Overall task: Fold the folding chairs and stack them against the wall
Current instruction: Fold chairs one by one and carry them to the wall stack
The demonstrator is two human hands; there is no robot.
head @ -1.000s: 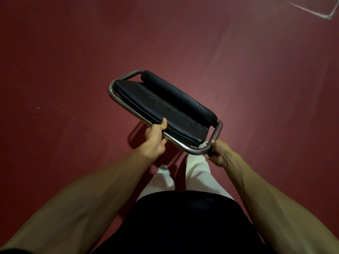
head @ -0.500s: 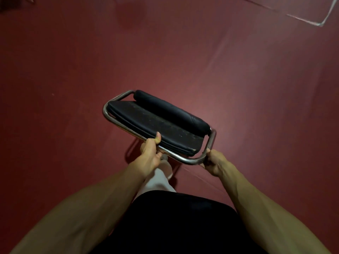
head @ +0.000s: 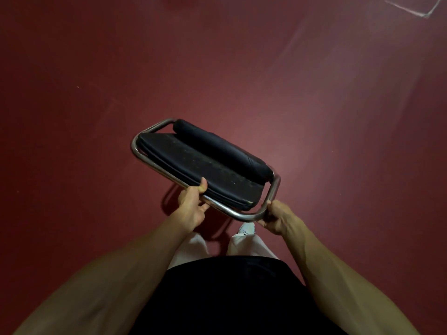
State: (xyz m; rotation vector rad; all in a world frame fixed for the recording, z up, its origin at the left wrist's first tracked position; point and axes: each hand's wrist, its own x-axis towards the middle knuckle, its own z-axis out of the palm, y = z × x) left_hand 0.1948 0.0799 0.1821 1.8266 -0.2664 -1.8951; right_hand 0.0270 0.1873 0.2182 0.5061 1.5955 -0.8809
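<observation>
A folded folding chair [head: 205, 165] with black padded seat and backrest and a chrome tube frame hangs in front of me above the floor, seen from its top edge. My left hand [head: 192, 206] grips the near chrome tube, thumb on the seat's edge. At the frame's right corner, my right hand [head: 277, 217] is curled round the bent tube. The chair's legs are hidden below the seat.
Dark red floor [head: 314, 105] stretches all around. A white painted line corner [head: 423, 13] shows at the top right. My white trouser legs and a white shoe [head: 246, 229] stand just under the chair. No wall or other chairs are in view.
The chair stays in both hands with the same grip. The floor has slid beneath me as I walk; the white line has shifted in the top right corner.
</observation>
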